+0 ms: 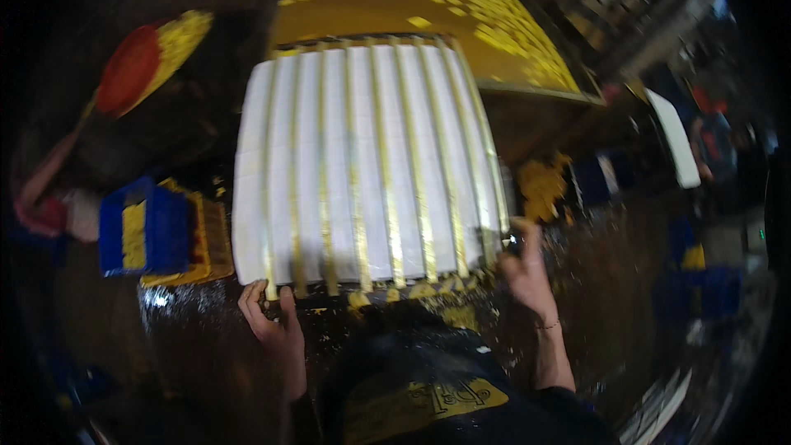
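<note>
While both forearms reach forward from the lower edge, the left hand (276,325) is upright, thumb and fingers spread to either side of a slat end at the near left corner of a white cloth-covered panel (368,156); whether it grips there, I cannot tell. The right hand (527,280), bent inward with curled fingers, is at the panel's near right corner, its hold likewise unclear in the blur. Between and beyond the hands lies the panel, crossed lengthwise by yellow slats (394,239). Left of it are a blue crate (170,235) and a yellow crate (216,239); to the right is a yellow heap (542,189). Farther off, a broad yellow surface (354,12) carries scattered yellow pieces (503,12), with a red basin (130,70) at far left.
</note>
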Action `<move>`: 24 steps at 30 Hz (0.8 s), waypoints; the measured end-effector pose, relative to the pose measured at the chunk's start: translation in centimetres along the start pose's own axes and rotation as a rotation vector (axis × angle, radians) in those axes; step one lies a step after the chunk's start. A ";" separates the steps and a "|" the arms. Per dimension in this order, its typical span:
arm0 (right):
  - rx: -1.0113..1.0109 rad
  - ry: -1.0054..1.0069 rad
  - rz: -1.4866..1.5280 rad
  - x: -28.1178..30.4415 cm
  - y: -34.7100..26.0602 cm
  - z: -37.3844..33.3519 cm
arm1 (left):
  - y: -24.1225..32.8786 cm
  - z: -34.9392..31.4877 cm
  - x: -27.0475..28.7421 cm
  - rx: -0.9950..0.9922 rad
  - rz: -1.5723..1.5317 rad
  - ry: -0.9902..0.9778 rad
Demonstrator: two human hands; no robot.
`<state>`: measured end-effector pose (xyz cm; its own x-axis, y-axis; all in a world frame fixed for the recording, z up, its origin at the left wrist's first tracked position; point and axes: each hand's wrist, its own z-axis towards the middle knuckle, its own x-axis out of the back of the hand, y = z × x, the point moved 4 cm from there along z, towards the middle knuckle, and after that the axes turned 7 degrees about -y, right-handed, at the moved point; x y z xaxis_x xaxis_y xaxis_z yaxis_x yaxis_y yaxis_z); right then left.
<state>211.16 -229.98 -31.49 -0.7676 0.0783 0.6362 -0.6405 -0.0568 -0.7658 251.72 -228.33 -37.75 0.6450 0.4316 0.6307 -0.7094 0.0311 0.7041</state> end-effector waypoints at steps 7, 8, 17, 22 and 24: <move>-0.047 -0.631 0.473 -4.6 -5.1 -4.8 | 9.2 -1.5 -5.3 -0.121 -0.397 -1.026; -0.039 -0.555 0.630 -4.3 -5.2 -4.9 | 8.3 -1.4 -5.8 -0.001 -0.443 -1.123; 0.154 -0.092 0.228 0.1 -4.0 9.8 | 11.3 9.0 -13.5 -0.488 -0.320 -0.585; 0.247 0.215 -0.150 3.7 0.2 33.6 | 8.0 16.3 -16.2 -0.554 0.294 -0.661; 0.231 0.179 -0.277 2.2 0.9 40.0 | 7.4 16.6 -16.2 -0.543 0.362 -0.691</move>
<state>207.89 -269.65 -27.02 -0.5621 0.2933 0.7733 -0.8266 -0.2297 -0.5137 240.78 -250.06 -37.37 0.2626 -0.1261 0.9566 -0.8223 0.4895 0.2902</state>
